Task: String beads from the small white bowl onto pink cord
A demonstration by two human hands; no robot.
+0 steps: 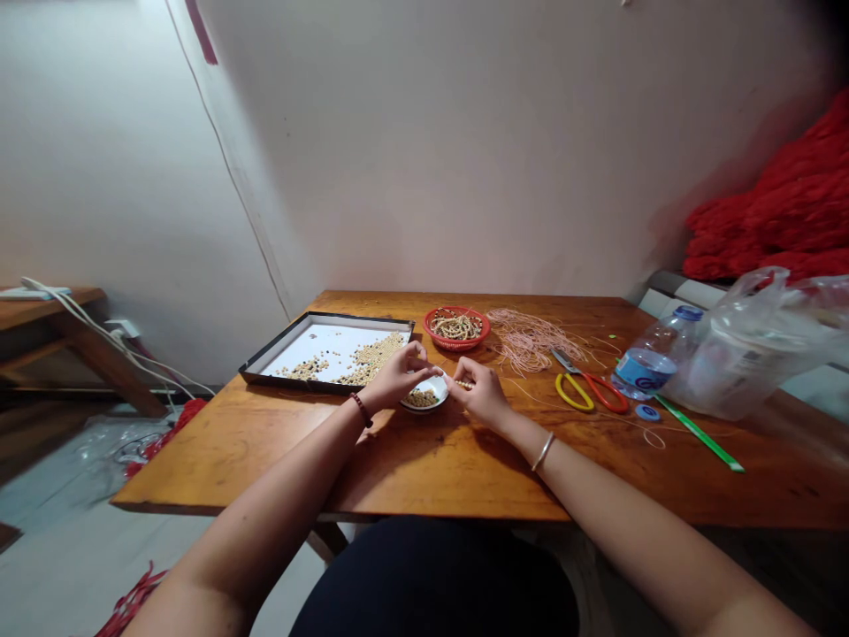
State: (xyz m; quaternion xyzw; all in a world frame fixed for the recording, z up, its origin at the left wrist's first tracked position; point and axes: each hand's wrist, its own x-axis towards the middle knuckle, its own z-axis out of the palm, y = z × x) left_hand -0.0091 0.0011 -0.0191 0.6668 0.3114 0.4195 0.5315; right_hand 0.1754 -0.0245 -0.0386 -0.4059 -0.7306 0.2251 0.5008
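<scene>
Over a small white bowl (pixel 424 398) with tan beads in it, my two hands come close together. My left hand (pixel 396 373) is closed in a pinch at the bowl's far side; what lies between its fingertips is too small to make out. Pale beads in a short row, a bead string (pixel 466 386), show in the closed fingers of my right hand (pixel 483 395), just right of the bowl. A black-rimmed tray (pixel 302 347) with many loose tan and dark beads lies to the left. Behind my hands stands a red basket (pixel 456 343) full of strung beads.
Pink cords (pixel 531 338) lie loose at the back right. Scissors (pixel 590 389) with yellow and red handles, a water bottle (pixel 646 363), its blue cap (pixel 647 412), a green strip (pixel 703 433) and a plastic bag with a tub (pixel 736 363) occupy the table's right side.
</scene>
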